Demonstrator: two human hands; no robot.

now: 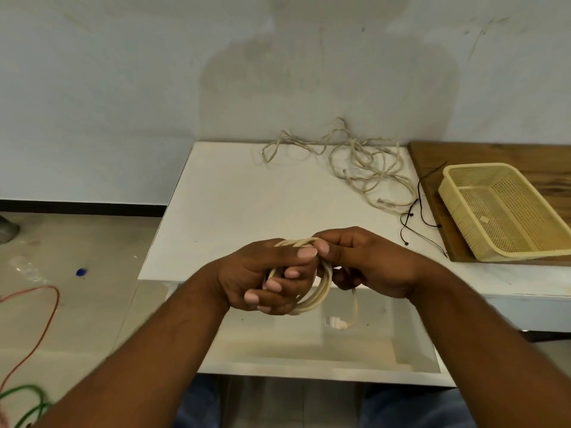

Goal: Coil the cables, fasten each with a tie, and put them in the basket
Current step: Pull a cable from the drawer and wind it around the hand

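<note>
1. Head view: my left hand [262,279] grips the cream coil [321,293] over the near edge of the bench [234,196].
2. My right hand [364,264] pinches the coil's top strands; its plug end hangs below.
3. A loose cable [364,168] lies at the back, with black ties [419,208] just beside the basket [525,254].

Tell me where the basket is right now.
In the head view the basket sits at the far right on the wooden board, just right of the black ties and the loose cable on the white table.
</note>
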